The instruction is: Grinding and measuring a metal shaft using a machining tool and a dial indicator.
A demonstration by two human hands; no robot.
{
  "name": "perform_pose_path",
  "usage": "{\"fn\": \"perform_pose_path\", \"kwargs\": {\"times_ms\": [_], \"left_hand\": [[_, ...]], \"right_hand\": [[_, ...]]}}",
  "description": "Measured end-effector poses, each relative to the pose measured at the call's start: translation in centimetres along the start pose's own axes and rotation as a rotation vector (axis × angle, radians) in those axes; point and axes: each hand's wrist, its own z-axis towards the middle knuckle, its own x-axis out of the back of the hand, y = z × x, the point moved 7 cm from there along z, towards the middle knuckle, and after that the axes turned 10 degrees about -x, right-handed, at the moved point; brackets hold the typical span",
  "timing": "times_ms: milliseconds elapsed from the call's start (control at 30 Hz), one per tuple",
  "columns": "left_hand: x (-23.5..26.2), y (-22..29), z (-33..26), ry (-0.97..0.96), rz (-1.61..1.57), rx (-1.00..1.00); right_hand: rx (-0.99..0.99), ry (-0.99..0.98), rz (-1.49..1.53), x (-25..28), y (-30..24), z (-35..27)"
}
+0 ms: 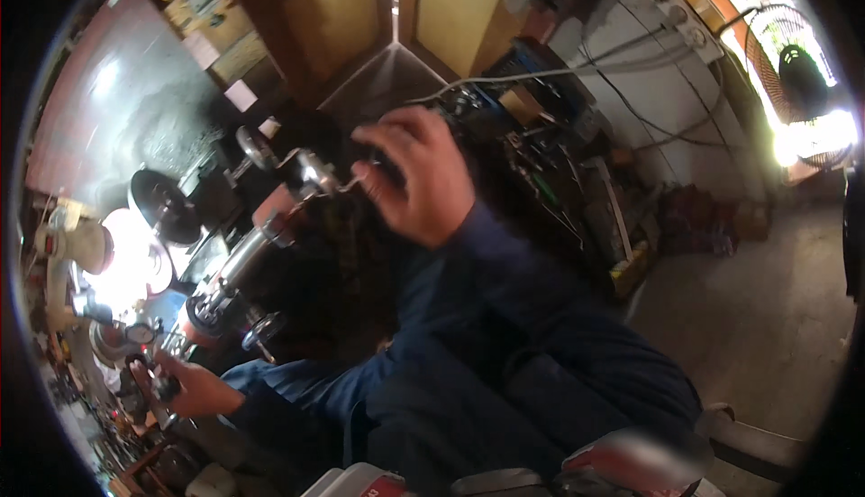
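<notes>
A small metal lathe point(241, 261) stretches diagonally across the left side. At its upper end, my right hand point(423, 177) is raised beside a shiny metal crank handle point(348, 183). Its fingers are bent but apart, slightly blurred, with nothing visible between them; the thumb is close to the handle's tip. Low on the left, my left hand point(205, 392) closes around a dark knob point(165, 388) near the lathe's lower end. A round dial gauge point(140, 332) sits just above that hand. Between the hands, a handwheel point(262, 328) sticks out from the lathe's near side.
A bright lamp point(90, 246) and a dark round disc point(165, 206) stand behind the lathe. Tools fill a dark rack point(545, 173) right of my right hand. A grey cable point(541, 73) runs across the back. A fan point(797, 82) stands far right.
</notes>
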Motion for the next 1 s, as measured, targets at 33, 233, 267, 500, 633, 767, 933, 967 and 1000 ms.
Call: {"fn": "perform_pose_path", "kwargs": {"times_ms": [33, 233, 267, 500, 633, 767, 933, 967, 1000], "left_hand": [[0.6, 1.2, -1.5, 0.047, -0.154, 0.045], [-1.9, 18.1, -10.9, -0.554, -1.094, -0.073], [-2.5, 19.5, -12.4, -0.63, -1.186, -0.131], [-3.8, 16.0, -10.4, -0.725, -0.833, -0.249], [-5.5, 11.1, -11.1, -0.435, -0.873, 0.083], [-0.3, 0.7, -6.1, 0.155, -0.624, 0.179], [0.6, -8.5, 0.7, 0.237, -0.512, 0.206], [0.2, -9.3, 2.0, 0.138, -0.464, 0.155], [-0.4, -9.6, 3.0, 0.038, -0.418, 0.104]], "right_hand": [[0.068, -0.118, 0.13, -0.7, -1.0, -1.3], [0.156, -0.631, 0.741, -4.6, -4.0, -9.6], [-0.011, -0.688, 0.754, -4.5, -2.7, -9.7], [-0.819, 0.089, -0.149, 4.6, 16.3, -7.3], [-0.794, -0.322, -1.225, 15.0, 45.3, -12.7], [-0.962, 0.05, -1.297, 16.5, 51.3, -17.2], [-1.068, -0.071, -1.351, 18.3, 51.5, -17.4], [-1.058, -0.102, -1.347, 18.3, 51.7, -17.1], [-1.047, -0.136, -1.346, 18.5, 51.9, -16.8]]}}
